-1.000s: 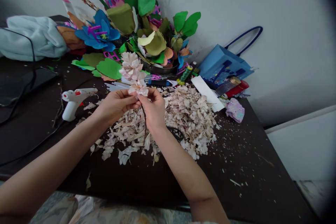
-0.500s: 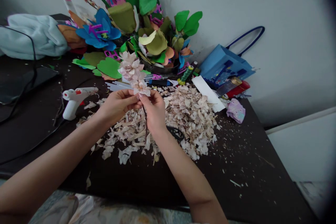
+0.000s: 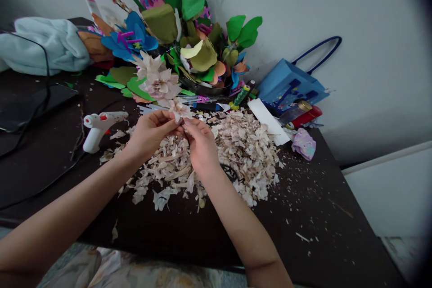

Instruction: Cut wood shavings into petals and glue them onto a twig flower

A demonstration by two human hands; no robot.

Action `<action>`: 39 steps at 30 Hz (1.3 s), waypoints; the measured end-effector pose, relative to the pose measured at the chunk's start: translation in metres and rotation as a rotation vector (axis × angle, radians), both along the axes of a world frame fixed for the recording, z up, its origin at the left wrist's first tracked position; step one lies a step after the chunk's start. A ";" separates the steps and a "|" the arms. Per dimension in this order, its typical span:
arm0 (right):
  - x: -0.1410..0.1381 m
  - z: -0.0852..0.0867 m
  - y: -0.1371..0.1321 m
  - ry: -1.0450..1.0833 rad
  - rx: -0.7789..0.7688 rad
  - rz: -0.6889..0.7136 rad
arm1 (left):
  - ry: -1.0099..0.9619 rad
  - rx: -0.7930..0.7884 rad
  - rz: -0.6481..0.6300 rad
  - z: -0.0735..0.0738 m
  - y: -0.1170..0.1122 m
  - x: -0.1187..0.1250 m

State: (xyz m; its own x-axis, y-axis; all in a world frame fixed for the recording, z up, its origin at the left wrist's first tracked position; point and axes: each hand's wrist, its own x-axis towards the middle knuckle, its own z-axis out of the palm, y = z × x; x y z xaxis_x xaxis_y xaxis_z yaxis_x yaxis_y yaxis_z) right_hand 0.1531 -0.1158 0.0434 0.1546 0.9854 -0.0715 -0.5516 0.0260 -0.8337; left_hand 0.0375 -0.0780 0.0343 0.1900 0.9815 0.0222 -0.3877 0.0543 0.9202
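Note:
My left hand [image 3: 148, 136] and my right hand [image 3: 201, 147] meet above a heap of pale pink paper petals [image 3: 245, 155]. Between their fingertips they pinch the base of a small pale blossom [image 3: 178, 110]. It belongs to a paper flower spray [image 3: 158, 82], whose larger blossoms lean up and to the left. The hands hide the spray's stem. A white hot glue gun [image 3: 99, 129] lies on the table to the left of my left hand.
Green, blue and olive foam flowers [image 3: 192, 54] crowd a metal bowl at the back. A blue paper bag [image 3: 290, 83], thread spool [image 3: 241, 95] and white card strip [image 3: 266, 121] lie right. Black scissor handles [image 3: 229, 172] lie among petals. Scraps dot the dark table [image 3: 320, 216].
The paper flower spray has tipped to the left, and its large blossoms now lean away from the small one. The dark stem below my hands no longer shows.

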 end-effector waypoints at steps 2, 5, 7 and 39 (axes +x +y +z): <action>-0.001 0.000 0.001 0.018 -0.016 0.010 | 0.023 0.026 0.012 0.000 -0.001 0.000; -0.001 0.000 0.003 0.045 -0.023 0.014 | 0.053 0.052 0.019 0.000 -0.001 0.000; -0.001 0.000 0.004 0.055 -0.024 -0.004 | 0.060 0.065 0.011 0.002 -0.002 -0.001; 0.000 0.012 0.001 0.016 -0.208 0.058 | 0.172 0.247 0.121 -0.003 -0.013 -0.003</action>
